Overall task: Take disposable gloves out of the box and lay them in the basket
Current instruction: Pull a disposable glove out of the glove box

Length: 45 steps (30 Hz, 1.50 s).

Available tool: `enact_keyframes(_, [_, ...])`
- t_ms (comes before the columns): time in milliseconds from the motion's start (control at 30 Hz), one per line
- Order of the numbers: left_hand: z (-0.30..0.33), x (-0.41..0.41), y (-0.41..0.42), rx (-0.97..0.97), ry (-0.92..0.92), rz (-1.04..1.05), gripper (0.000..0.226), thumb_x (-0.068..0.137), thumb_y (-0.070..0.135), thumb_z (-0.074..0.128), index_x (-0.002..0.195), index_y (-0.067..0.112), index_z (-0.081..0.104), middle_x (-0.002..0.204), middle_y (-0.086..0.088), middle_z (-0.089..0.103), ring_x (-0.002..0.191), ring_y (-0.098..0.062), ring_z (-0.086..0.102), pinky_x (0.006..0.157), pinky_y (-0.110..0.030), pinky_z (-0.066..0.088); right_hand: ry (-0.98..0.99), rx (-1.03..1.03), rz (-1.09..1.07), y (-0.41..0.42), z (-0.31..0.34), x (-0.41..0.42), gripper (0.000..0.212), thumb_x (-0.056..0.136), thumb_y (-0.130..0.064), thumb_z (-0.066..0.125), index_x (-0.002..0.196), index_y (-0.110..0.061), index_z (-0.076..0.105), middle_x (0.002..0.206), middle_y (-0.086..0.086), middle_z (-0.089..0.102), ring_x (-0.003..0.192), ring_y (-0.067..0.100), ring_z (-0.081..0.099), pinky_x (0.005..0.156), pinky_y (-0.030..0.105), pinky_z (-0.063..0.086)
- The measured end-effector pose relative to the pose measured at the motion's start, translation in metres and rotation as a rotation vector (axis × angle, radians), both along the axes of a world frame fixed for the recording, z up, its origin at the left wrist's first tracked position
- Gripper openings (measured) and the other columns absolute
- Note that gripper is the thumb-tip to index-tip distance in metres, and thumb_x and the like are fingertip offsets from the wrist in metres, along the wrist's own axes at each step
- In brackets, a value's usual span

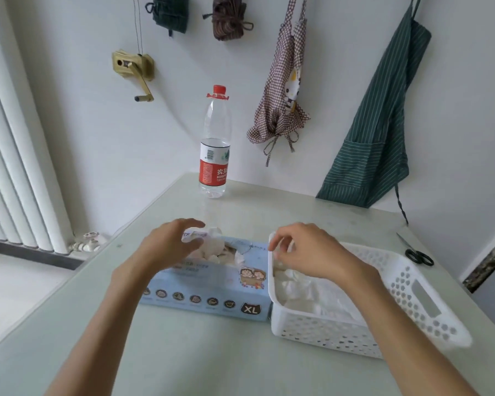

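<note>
**Operator:** Hands, two, both over the work. I am logging the left hand (170,244) as hovering above the box (209,284), fingers spread and only loosely bent, nothing gripped that I can make out; its fingertips are reaching toward the tuft of glove (212,238) standing up out of the slot. I am logging the right hand (306,252) at the near-left corner of the basket (412,295), fingers curled in a pinch at the rim. Whether it is pinching a thin glove or the plastic rim itself, I cannot tell.

**Checker:** Item location?

**Operator:** Gloves, two lots. One lot is sitting in the box, white folds showing through the top opening. The other lot, the laid gloves (312,292), is lying in a pale heap on the basket floor. Box and basket are standing side by side on the table (197,361), touching or very nearly.

**Checker:** Step in hand?

**Operator:** I am judging it mid-cycle: right hand finishing a placement, left hand going in for the next pull.

**Checker:** Next move requirement?

**Operator:** A pinch on the upstanding tuft only, drawn straight up, so one glove comes and not a clump. The light box may be lifting with it, so a steadying hand could be needed. Also listed: bottle (215,144) at the far edge, scissors (415,252) to the right.
</note>
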<state>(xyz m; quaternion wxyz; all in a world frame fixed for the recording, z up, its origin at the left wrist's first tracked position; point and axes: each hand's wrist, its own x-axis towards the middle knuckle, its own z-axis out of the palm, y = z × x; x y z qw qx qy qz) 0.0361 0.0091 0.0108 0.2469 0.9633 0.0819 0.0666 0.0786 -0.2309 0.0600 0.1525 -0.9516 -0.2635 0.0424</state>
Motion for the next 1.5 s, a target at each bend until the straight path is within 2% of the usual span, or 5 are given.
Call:
enact_keyframes(200, [-0.01,0.013,0.02,-0.097,0.086,-0.099,0.035,0.096,0.038,0.05,0.129,0.027,0.057,0.133,0.008,0.056,0.123,-0.013,0.05,0.102,-0.029,0.038,-0.011,0.15,0.073,0.082,-0.033,0.005,0.044,0.093,-0.033,0.054,0.136,-0.026,0.049,0.131,-0.003,0.053,0.114,0.017,0.054,0.087,0.032,0.042])
enact_keyframes(867, [-0.004,0.005,0.028,-0.286,-0.013,-0.23,0.082,0.063,0.06,0.071,0.136,0.033,0.045,0.134,0.019,0.048,0.122,-0.004,0.046,0.101,-0.027,0.038,0.176,0.612,0.124,0.029,0.018,0.014,0.01,0.091,-0.014,0.061,0.087,-0.014,0.07,0.09,0.0,0.074,0.084,0.014,0.071,0.066,0.021,0.053])
enact_keyframes(1167, [0.008,0.008,0.013,-0.398,-0.442,-0.096,0.029,0.081,0.049,0.065,0.099,0.029,0.073,0.105,0.022,0.067,0.102,-0.002,0.062,0.092,-0.042,0.05,0.225,0.48,0.031,0.012,0.03,0.015,0.011,0.087,-0.022,0.067,0.096,-0.023,0.071,0.096,-0.003,0.071,0.084,0.009,0.064,0.07,0.014,0.05])
enact_keyframes(1367, [0.023,0.0,0.01,-0.455,-0.457,-0.037,0.01,0.084,0.028,0.068,0.09,0.025,0.075,0.086,0.013,0.073,0.083,0.0,0.068,0.083,-0.034,0.056,0.327,0.353,0.055,0.048,0.012,-0.005,0.09,0.066,-0.058,0.074,0.142,-0.032,0.035,0.135,-0.016,0.044,0.118,0.003,0.05,0.099,0.028,0.044])
enact_keyframes(1500, [0.026,-0.004,0.007,-0.43,-0.487,0.04,0.005,0.079,0.029,0.072,0.081,0.034,0.073,0.074,0.015,0.073,0.069,0.004,0.067,0.068,-0.026,0.053,0.138,0.373,-0.012,0.076,-0.007,-0.004,0.037,0.079,-0.044,0.073,0.107,-0.023,0.064,0.105,-0.008,0.066,0.093,0.008,0.061,0.08,0.027,0.049])
